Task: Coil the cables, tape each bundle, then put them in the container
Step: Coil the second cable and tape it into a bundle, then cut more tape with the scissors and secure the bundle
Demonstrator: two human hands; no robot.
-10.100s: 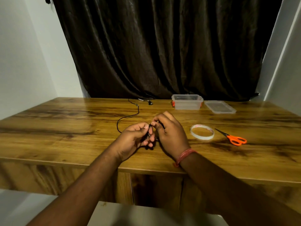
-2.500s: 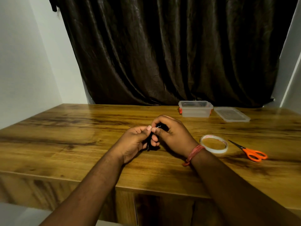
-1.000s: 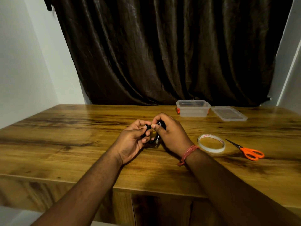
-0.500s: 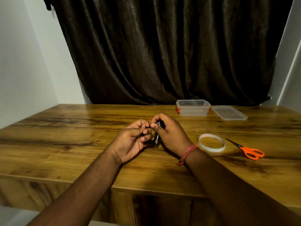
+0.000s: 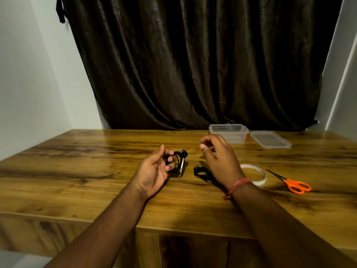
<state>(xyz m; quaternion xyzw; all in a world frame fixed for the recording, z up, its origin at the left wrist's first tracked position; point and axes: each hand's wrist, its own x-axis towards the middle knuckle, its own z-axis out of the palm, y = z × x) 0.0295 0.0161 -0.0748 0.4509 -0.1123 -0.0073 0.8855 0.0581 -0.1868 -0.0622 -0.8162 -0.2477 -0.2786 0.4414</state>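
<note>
Two coils are wound: one lies on the table [image 5: 81,167], the other coiled cable [image 5: 178,161] is gripped by the left hand [image 5: 154,171], while the right hand [image 5: 220,157], loose and empty, hovers, so taping seems next, needing the tape roll [image 5: 255,175] at right.

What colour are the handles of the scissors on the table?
The scissors have orange handles; the blades look dark. The head view, the only one, shows this clearly.

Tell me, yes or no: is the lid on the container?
No: the lid lies flat on the table just right of the open container.
</note>
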